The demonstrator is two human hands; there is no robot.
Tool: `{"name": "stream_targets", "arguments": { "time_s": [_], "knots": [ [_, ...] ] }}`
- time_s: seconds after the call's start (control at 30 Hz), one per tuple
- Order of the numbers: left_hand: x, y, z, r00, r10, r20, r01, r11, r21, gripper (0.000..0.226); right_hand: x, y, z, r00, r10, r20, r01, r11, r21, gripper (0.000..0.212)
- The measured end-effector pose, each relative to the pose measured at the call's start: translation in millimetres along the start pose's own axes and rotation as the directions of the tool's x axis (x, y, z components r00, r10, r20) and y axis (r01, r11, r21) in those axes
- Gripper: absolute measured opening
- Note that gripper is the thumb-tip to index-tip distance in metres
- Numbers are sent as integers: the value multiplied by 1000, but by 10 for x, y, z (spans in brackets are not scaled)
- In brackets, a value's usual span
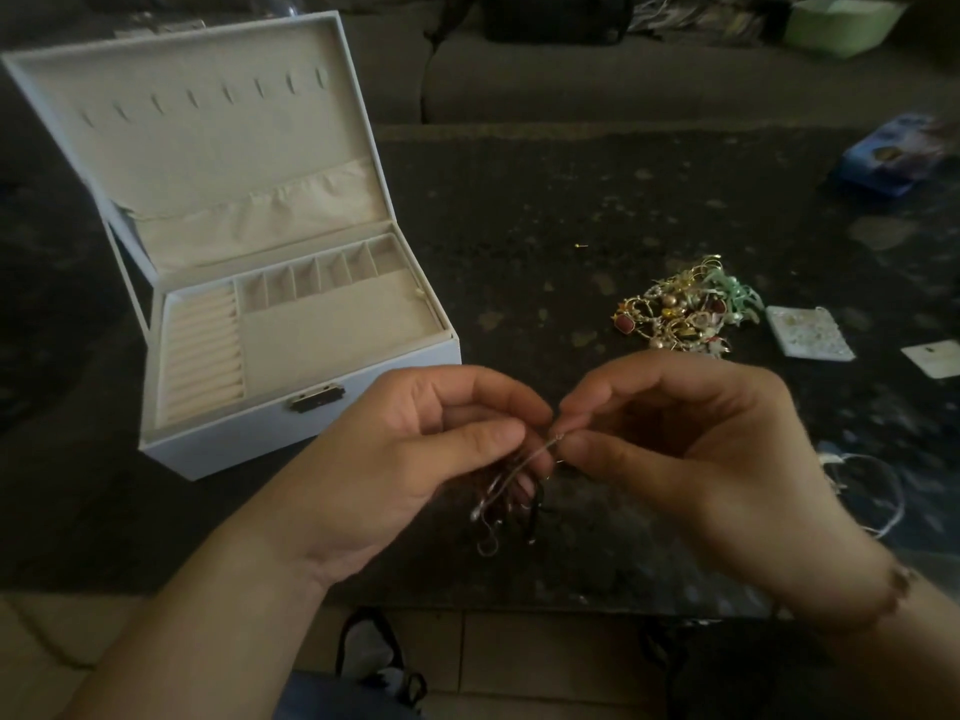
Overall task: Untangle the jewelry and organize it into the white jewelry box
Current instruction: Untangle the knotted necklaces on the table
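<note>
Your left hand [415, 449] grips the dark tangled bunch [501, 506]; your right hand [691, 444] pinches a thin silver strand [540, 449]. Ease it out slowly, don't yank, then go to the white jewelry box [249, 324].

One head-worn wide-angle view here, looking forward and steeply down over the dark bench [649, 200], close enough that both forearms fill the lower frame. The white jewelry box [291, 324] sits left of centre, lid open toward the camera. Beyond the box a sofa edge shows; nearer than it, floor tiles.
</note>
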State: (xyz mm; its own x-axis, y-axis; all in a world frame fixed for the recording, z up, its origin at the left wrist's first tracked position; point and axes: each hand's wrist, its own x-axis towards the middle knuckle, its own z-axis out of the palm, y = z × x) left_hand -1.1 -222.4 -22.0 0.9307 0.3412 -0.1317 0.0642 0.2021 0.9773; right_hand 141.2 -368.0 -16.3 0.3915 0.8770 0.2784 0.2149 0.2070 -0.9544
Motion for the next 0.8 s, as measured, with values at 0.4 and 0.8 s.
{"name": "stream_targets", "arguments": {
  "time_s": [0.4, 0.8],
  "knots": [
    [29, 88, -45, 867, 312, -389, -293, 950, 109, 14, 15, 87, -37, 986, -86, 142, 138, 900, -413, 16],
    [41, 151, -85, 789, 329, -519, -516, 813, -268, 13, 31, 145, -41, 951, 47, 305, 156, 779, -607, 23]
  ]
}}
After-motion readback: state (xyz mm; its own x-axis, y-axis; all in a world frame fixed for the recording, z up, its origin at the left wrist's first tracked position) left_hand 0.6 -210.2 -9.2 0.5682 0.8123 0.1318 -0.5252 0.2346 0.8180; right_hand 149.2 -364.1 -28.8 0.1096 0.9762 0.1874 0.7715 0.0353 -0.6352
